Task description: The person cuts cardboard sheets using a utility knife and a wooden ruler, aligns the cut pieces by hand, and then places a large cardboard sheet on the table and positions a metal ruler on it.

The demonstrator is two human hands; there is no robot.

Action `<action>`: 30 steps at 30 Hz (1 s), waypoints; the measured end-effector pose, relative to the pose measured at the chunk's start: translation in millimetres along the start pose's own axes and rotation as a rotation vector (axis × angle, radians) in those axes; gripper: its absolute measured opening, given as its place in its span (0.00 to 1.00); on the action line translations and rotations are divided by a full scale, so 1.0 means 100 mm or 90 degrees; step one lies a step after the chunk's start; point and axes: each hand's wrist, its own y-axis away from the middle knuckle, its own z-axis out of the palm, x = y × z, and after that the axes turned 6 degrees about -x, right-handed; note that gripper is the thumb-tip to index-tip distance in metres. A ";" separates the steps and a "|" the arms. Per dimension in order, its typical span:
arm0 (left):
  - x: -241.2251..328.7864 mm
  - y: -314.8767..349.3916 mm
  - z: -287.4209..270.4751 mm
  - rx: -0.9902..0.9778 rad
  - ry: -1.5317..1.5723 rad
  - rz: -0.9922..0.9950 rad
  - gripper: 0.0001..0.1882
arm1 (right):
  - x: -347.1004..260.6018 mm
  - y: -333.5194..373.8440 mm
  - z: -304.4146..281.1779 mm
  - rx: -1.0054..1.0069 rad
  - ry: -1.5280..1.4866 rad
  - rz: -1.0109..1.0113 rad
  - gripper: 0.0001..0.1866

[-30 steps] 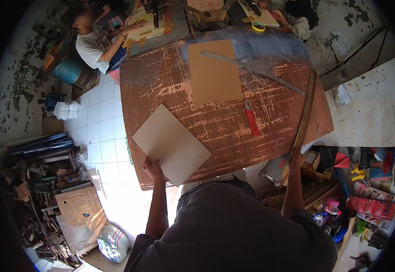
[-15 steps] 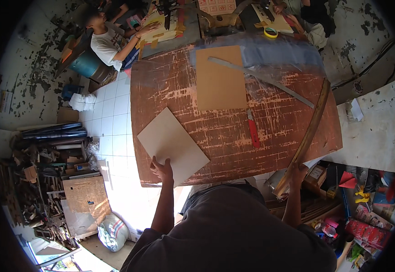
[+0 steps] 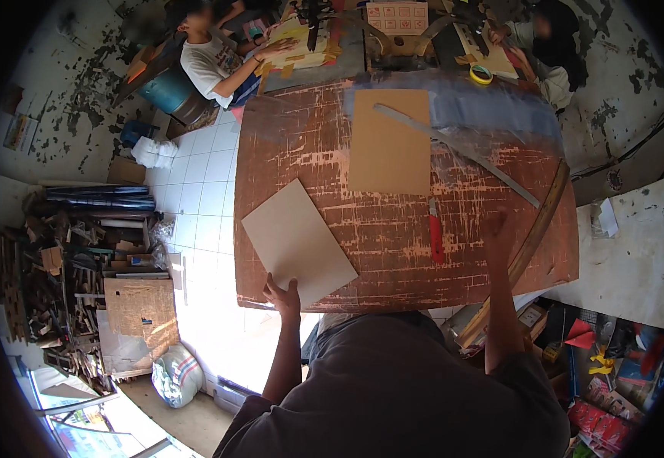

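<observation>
My left hand (image 3: 282, 296) grips the near edge of a grey-beige board (image 3: 300, 240), which lies turned at an angle on the left of the brown, scratched table (image 3: 316, 164). My right hand (image 3: 497, 227) is over the table's right side, its fingers blurred against the brown surface. A red utility knife (image 3: 435, 238) lies left of that hand. On the hand's other side a long wooden strip (image 3: 536, 233) runs past the near edge. A tan board (image 3: 389, 145) lies farther back, with a metal ruler (image 3: 492, 169) across its upper right part.
A clear plastic sheet (image 3: 492, 111) covers the far edge. Two people work at the benches beyond, near a roll of yellow tape (image 3: 480, 74). Scrap wood (image 3: 57, 282) is piled on the left. A pale panel (image 3: 641, 248) and various supplies are at the right.
My right hand has left the wooden strip and moved forward over the table. The strip's near end has dropped lower. My left hand stays at the grey-beige board. The whole view has shifted slightly.
</observation>
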 end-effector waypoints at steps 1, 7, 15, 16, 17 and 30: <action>-0.04 -0.01 -0.02 0.003 -0.002 -0.004 0.44 | -0.05 -0.16 0.15 -0.043 -0.033 0.003 0.16; -0.26 -0.07 -0.07 -0.031 0.080 0.000 0.42 | -0.29 -1.06 1.04 -0.259 -0.006 0.055 0.21; -0.30 0.12 -0.23 -0.045 0.095 -0.034 0.34 | -0.31 -1.21 1.79 -0.227 0.214 0.033 0.32; -0.30 0.15 -0.25 -0.039 0.096 -0.042 0.34 | -0.34 -1.18 1.84 -0.223 0.158 0.045 0.31; -0.27 0.19 -0.30 -0.037 0.096 -0.048 0.32 | -0.40 -1.15 1.89 -0.221 0.102 0.057 0.30; -0.47 -0.15 -0.11 0.004 0.074 0.032 0.29 | -0.23 -1.23 2.02 -0.224 -0.409 0.254 0.18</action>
